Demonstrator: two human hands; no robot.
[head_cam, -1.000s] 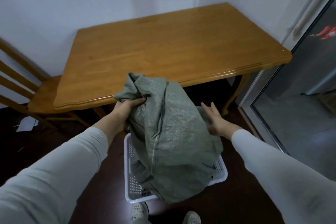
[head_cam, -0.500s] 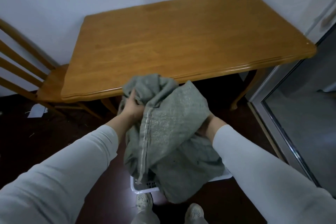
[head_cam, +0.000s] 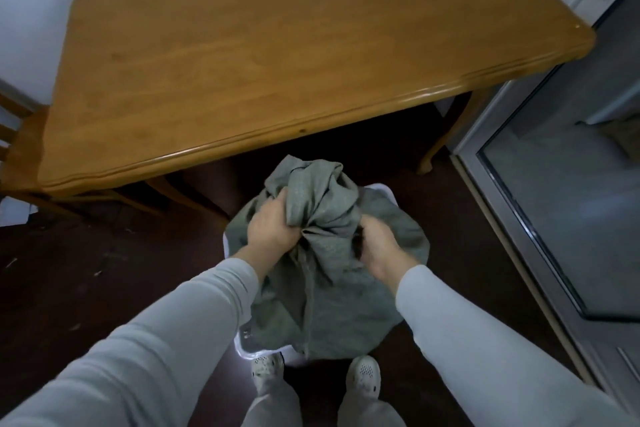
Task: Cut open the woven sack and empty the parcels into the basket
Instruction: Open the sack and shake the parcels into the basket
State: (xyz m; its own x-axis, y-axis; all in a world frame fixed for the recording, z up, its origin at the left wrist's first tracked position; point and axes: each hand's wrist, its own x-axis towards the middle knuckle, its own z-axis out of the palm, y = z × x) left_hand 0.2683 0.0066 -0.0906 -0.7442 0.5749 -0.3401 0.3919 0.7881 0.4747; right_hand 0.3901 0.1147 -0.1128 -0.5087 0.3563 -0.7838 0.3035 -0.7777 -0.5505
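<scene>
1. Head view, grip. My left hand (head_cam: pixel 273 229) is clamped on a bunched fold of the sack (head_cam: pixel 329 305), fingers curled into the cloth. My right hand (head_cam: pixel 381 250) grips the same bunch from the other side. The two fists sit near each other with a twist of cloth between them.
2. Head view, position. The sack hangs from both fists and drapes over the basket (head_cam: pixel 252 352), which stands on the dark floor just ahead of my shoes (head_cam: pixel 266 366). It hides nearly all of the basket, and only bits of white rim show at the near left and far right.
3. Head view, work done. The sack is held over the basket and looks slack and crumpled, so I judge that emptying is under way or nearly finished. The cut opening is not visible, and I cannot tell where it lies.
4. Head view, work left. No parcels show, since the cloth covers the basket's inside. The sack likely needs lifting clear to confirm that everything has dropped out.
5. Head view, surroundings. A wooden table (head_cam: pixel 277 62) stands beyond the basket, with a chair (head_cam: pixel 17 149) at its left and a glass door (head_cam: pixel 571 218) at the right.
</scene>
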